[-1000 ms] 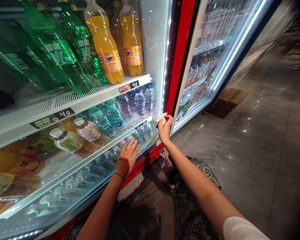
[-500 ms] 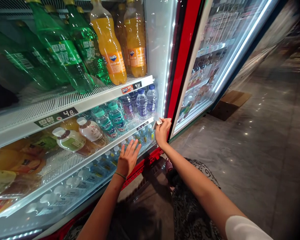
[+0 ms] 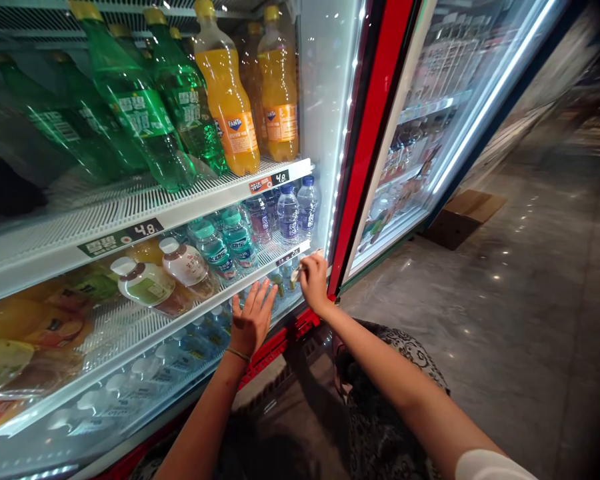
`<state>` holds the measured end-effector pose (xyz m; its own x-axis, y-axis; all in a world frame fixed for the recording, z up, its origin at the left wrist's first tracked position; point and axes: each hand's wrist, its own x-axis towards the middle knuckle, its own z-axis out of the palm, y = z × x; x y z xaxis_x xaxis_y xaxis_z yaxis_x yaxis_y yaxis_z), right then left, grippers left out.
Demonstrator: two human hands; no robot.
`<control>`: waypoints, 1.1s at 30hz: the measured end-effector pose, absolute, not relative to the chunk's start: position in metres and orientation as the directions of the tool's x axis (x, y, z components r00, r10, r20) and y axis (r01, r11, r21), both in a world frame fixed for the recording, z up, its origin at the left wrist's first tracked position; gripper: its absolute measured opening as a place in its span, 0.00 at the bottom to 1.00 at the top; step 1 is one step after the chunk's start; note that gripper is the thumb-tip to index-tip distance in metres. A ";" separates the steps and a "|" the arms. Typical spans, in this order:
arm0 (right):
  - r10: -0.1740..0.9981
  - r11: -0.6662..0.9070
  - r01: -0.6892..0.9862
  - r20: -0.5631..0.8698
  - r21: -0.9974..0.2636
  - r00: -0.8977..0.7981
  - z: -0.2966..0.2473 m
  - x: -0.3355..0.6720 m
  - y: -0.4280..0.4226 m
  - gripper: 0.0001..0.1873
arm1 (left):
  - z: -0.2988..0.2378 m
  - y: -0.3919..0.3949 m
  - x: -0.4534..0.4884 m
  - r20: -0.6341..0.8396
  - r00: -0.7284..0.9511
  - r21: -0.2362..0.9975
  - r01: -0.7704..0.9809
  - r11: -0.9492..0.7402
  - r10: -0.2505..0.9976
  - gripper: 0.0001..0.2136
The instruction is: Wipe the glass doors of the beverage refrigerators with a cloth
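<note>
My right hand (image 3: pixel 313 283) is pinched around a small white crumpled piece that looks like tissue (image 3: pixel 295 274). It is at the lower right of the lit drinks fridge, below the end of the price rail (image 3: pixel 300 248). My left hand (image 3: pixel 251 317) has its fingers spread in front of the lower shelf edge and holds nothing. Whether its fingertips touch anything, I cannot tell. Beyond the hands stand teal-capped bottles (image 3: pixel 214 253) and purple-labelled bottles (image 3: pixel 288 217). Small water bottles (image 3: pixel 193 337) fill the bottom level, partly hidden by my left hand.
Green soda bottles (image 3: pixel 140 117) and orange Fanta bottles (image 3: pixel 230 110) stand on the upper shelf (image 3: pixel 205 193). A red frame (image 3: pixel 380 73) separates this fridge from a second lit one (image 3: pixel 415 133). A cardboard box (image 3: pixel 473 205) lies on the shiny grey floor (image 3: pixel 505 320).
My right hand has moved left and down with the white piece, away from the red frame toward the bottom bottles. My left hand stays spread, shifted slightly left. The view has tilted a little.
</note>
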<state>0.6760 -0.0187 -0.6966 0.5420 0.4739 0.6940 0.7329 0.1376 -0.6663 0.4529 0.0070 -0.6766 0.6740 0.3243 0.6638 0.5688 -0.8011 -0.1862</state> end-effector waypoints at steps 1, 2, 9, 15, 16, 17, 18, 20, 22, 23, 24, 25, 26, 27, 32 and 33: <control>0.521 0.168 0.749 0.703 -0.641 0.485 -0.698 0.672 -0.020 0.12 | -0.676 0.007 0.453 0.663 0.672 -0.187 0.576 -0.796 0.331 0.26; 0.543 0.187 0.752 0.705 -0.632 0.457 -0.699 0.669 -0.021 0.12 | -0.674 0.007 0.453 0.661 0.668 -0.185 0.585 -0.789 0.340 0.26; 0.298 0.089 0.657 0.649 -0.749 0.700 -0.692 0.671 -0.013 0.10 | -0.665 0.007 0.454 0.671 0.635 -0.141 0.617 -0.774 0.384 0.28; 0.560 0.204 0.840 0.764 -0.503 0.321 -0.710 0.661 -0.021 0.12 | -0.666 0.010 0.451 0.633 0.653 -0.077 0.586 -0.807 0.415 0.29; 0.543 0.196 0.835 0.766 -0.514 0.344 -0.708 0.667 -0.021 0.10 | -0.666 0.010 0.452 0.626 0.655 -0.059 0.581 -0.812 0.423 0.29; 0.503 0.175 0.822 0.767 -0.542 0.399 -0.704 0.673 -0.020 0.10 | -0.667 0.009 0.452 0.623 0.650 -0.036 0.581 -0.813 0.436 0.29; 0.447 0.152 0.797 0.760 -0.584 0.472 -0.699 0.679 -0.018 0.09 | -0.667 0.009 0.452 0.623 0.639 -0.013 0.586 -0.810 0.452 0.29; 0.317 0.125 0.730 0.724 -0.672 0.612 -0.687 0.686 -0.017 0.10 | -0.667 0.009 0.453 0.627 0.629 -0.014 0.598 -0.801 0.459 0.28; 0.297 0.154 0.713 0.721 -0.683 0.626 -0.677 0.684 -0.017 0.11 | -0.667 0.009 0.453 0.646 0.634 -0.076 0.608 -0.790 0.425 0.28; 0.344 0.185 0.732 0.741 -0.656 0.577 -0.674 0.680 -0.019 0.11 | -0.667 0.009 0.453 0.651 0.643 -0.114 0.607 -0.786 0.403 0.28; 0.405 0.224 0.754 0.763 -0.618 0.505 -0.671 0.677 -0.020 0.11 | -0.667 0.010 0.453 0.654 0.651 -0.141 0.606 -0.783 0.386 0.29; 0.464 0.261 0.768 0.773 -0.585 0.432 -0.669 0.675 -0.022 0.10 | -0.666 0.010 0.453 0.655 0.653 -0.152 0.607 -0.780 0.380 0.29; 0.497 0.285 0.768 0.774 -0.573 0.393 -0.667 0.674 -0.023 0.10 | -0.666 0.010 0.453 0.654 0.652 -0.149 0.608 -0.780 0.383 0.30; 0.499 0.288 0.756 0.766 -0.588 0.406 -0.665 0.675 -0.023 0.09 | -0.666 0.010 0.453 0.651 0.651 -0.137 0.607 -0.783 0.391 0.31; 0.312 0.216 0.641 0.674 -0.737 0.670 -0.656 0.684 -0.025 0.09 | -0.666 0.009 0.454 0.640 0.643 -0.088 0.606 -0.791 0.421 0.32; 0.366 0.235 0.661 0.695 -0.712 0.619 -0.656 0.683 -0.026 0.09 | -0.667 0.009 0.454 0.640 0.642 -0.087 0.606 -0.791 0.422 0.32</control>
<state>0.6829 -0.0263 -0.6559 0.6187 0.3659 0.6952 0.6612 0.2354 -0.7124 0.4540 0.0093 -0.6666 0.6423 0.4217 0.6401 0.6057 -0.7909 -0.0868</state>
